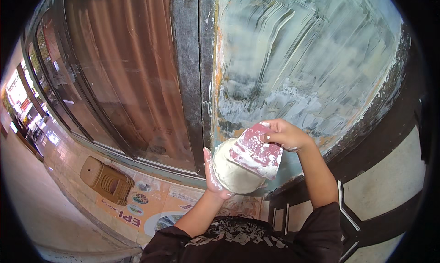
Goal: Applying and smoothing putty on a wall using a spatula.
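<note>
My left hand (212,175), smeared with white, supports a round mass of white putty (236,173) from its left side and below. Whether a bowl or plate lies under the putty cannot be made out. In my right hand (288,135) is a flat dark-red scraper (259,146), pinched at its upper right corner between thumb and fingers. White paste is streaked over its face, and its lower edge lies over the putty. Just beyond both hands stands a wall panel (293,66) coated in uneven grey-white strokes, with darker patches near its bottom.
Left of the panel run a dark wooden post (189,79) and a glass window with a brown curtain (133,70) behind it. A brown plastic stool (106,180) stands on a printed orange banner (153,196) spread over the floor. Dark-framed pale panels (380,176) rise at right.
</note>
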The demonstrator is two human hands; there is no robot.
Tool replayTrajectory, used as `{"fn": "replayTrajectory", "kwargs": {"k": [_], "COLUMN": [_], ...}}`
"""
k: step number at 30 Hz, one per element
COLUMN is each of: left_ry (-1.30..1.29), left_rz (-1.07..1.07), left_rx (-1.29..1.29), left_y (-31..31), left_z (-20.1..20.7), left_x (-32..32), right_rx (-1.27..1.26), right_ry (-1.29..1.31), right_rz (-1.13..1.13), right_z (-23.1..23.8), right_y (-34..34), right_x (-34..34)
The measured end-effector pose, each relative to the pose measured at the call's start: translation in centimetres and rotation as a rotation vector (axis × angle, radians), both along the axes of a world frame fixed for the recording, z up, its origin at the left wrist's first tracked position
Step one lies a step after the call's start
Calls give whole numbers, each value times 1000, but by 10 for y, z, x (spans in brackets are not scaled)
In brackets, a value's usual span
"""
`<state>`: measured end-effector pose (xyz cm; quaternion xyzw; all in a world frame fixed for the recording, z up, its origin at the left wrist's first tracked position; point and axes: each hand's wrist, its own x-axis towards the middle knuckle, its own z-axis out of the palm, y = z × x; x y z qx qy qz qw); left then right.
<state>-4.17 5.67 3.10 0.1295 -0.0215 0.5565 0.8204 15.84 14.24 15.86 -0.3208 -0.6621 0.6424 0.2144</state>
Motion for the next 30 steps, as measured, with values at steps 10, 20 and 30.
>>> {"fn": "replayTrajectory", "kwargs": {"k": [10, 20, 30], "left_ry": [-174, -113, -114], "left_rz": [-141, -140, -146], "left_rx": [72, 94, 114], "left_y": [15, 28, 27], "left_z": [25, 22, 14], "left_x": [-7, -9, -25], "right_rx": [298, 1254, 1836], "right_ry": [112, -135, -787], "right_rz": [-240, -536, -957], "right_z": [70, 204, 229], "right_y": [3, 11, -8], "right_x": [27, -7, -50]}}
